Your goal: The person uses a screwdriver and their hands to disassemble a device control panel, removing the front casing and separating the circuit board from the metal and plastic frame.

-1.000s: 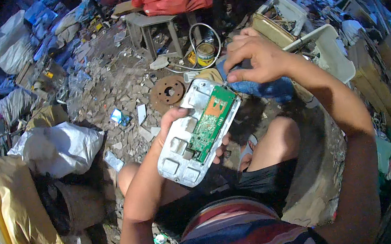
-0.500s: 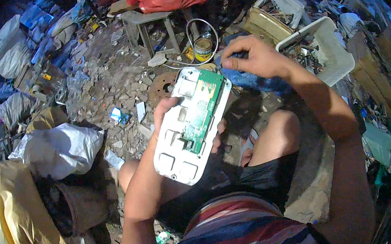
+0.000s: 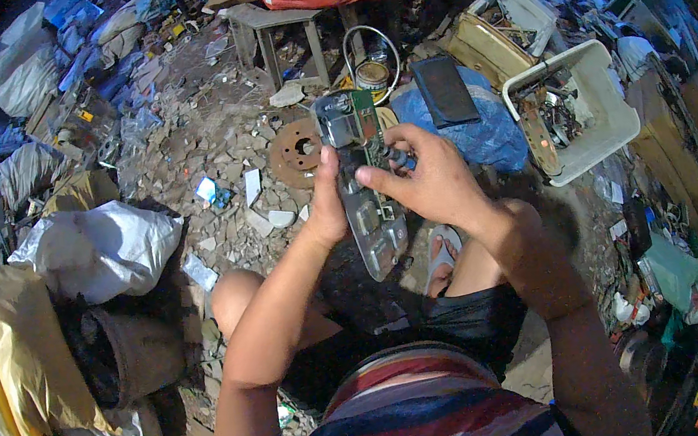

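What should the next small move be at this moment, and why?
I'd suggest steadying the casing with the left grip before the right grip applies any force. The casing is tilted in midair, the green board sits in it, and the right grip is close against the board's side with a small dark-blue item I can't identify.
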Demonstrator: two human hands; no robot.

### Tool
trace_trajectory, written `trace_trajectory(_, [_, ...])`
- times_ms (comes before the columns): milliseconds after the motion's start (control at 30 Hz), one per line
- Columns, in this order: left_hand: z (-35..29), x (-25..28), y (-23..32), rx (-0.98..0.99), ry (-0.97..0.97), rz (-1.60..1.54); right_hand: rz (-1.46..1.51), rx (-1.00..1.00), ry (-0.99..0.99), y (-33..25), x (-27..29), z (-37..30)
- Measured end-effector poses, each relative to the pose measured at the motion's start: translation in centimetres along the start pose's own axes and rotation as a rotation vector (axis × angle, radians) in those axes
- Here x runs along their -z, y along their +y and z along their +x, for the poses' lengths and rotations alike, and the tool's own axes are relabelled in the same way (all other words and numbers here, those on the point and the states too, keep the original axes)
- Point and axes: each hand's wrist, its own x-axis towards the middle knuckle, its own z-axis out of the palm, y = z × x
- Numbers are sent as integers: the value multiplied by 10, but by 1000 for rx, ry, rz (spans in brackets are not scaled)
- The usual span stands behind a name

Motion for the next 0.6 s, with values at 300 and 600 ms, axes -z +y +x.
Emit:
trace_trajectory(300, [0, 7, 11, -55, -46, -60, 547, -171, -4, 0, 12, 0])
trace_trajectory(600, [-1, 1, 23, -16, -290, -489, 827, -47, 48, 37, 21, -13])
